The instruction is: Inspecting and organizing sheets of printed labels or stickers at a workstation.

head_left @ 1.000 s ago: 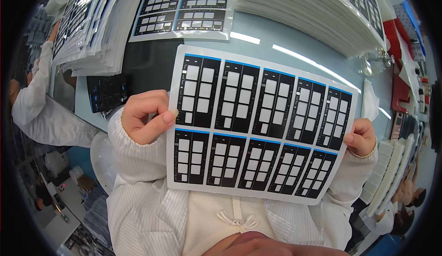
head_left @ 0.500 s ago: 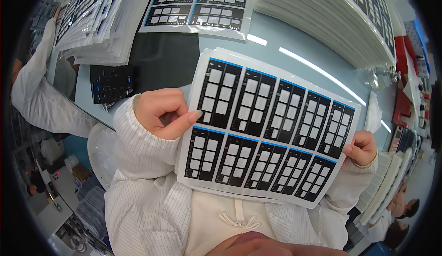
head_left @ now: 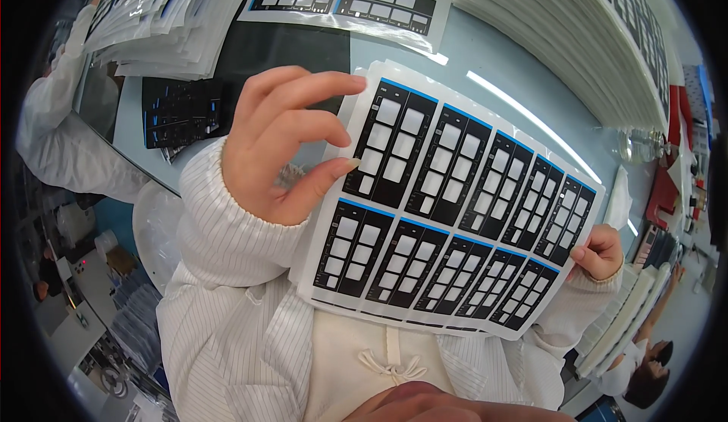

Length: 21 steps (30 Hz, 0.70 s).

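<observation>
In front of my chest is a white-bordered sheet of black panels (head_left: 425, 225), printed in two main rows with pale windows and blue top edges. It tilts down toward my right. My right hand (head_left: 597, 254) pinches its right edge between thumb and fingers. At the sheet's upper left edge my left hand (head_left: 292, 141) is raised, its fingers spread and curved and the thumb apart from them. The left fingertips overlap the sheet's border; whether they touch it I cannot tell.
A similar panel sheet (head_left: 345, 16) lies on the table ahead. Tall stacks of sheets stand at the far left (head_left: 159, 35) and far right (head_left: 561, 43). Small black pieces (head_left: 180, 115) lie left of my left hand, and a glass jar (head_left: 641, 147) sits right. A person's white sleeve (head_left: 64, 119) shows at left.
My left hand has let go of the sheet's left edge, risen a little and spread its fingers. My right hand still holds the right edge. The view has shifted slightly.
</observation>
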### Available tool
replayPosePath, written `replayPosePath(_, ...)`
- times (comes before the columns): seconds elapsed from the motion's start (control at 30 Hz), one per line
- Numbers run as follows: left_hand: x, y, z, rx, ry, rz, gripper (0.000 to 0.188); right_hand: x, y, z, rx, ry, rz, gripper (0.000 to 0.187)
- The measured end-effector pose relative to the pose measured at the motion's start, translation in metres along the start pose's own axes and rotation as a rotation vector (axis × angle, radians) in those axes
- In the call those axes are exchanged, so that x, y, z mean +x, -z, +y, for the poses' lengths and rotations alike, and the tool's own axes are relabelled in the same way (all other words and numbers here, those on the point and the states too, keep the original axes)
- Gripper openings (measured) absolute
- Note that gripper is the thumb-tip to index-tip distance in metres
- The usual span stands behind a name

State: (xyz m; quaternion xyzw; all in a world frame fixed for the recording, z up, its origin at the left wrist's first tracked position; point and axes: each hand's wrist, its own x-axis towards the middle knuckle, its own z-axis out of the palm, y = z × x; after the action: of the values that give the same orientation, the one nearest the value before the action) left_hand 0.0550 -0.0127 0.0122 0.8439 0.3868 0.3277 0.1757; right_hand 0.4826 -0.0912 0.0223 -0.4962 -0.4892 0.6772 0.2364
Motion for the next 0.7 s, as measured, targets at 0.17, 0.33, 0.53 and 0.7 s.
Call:
replayPosePath(0.17, 0.0018, -0.0044, 0.0043, 0.031, -0.002, -0.127, 0.021, 0.0006, -0.0012, -0.0018, 0.012, 0.015, -0.008, 0.019)
replayPosePath(0.33, -0.0028, -0.0063, 0.0011, 0.024, 0.013, -0.167, 0.021, 0.0012, -0.0002, -0.0001, 0.028, 0.026, -0.023, 0.019)
replayPosePath(0.53, -0.0019, -0.0064, 0.0000, 0.073, -0.046, -0.145, 0.021, 0.0021, -0.0008, -0.0023, 0.029, 0.042, -0.036, 0.020)
replayPosePath(0.7, -0.0062, -0.0039, -0.0026, 0.108, -0.149, -0.132, 0.025, 0.0021, -0.0010, -0.0040, 0.052, -0.008, -0.033, 0.016)
